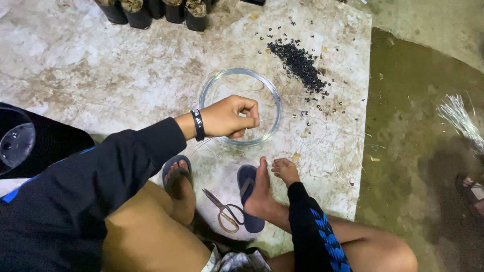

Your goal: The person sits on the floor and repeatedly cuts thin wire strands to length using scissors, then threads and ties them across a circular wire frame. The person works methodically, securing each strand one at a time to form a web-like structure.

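Observation:
My left hand point(232, 117) is held over a round coil of clear thin line point(275, 98) on the concrete floor. Its thumb and fingers pinch a strand of that line. My right hand point(286, 170) is lower, right beside my right foot in a blue flip-flop point(249, 201). Its fingers are pinched together on the fine strand. A black wristband sits on my left wrist. Brass-handled scissors point(226, 209) lie on the floor between my feet. A pile of small black bits point(298, 63) lies just beyond the coil, to the right.
Black plant pots point(151, 11) line the far edge. A dark round object point(35, 143) is at my left. A bundle of pale thin strands point(460, 118) lies on the darker wet floor at right, near another person's sandalled foot point(471, 191).

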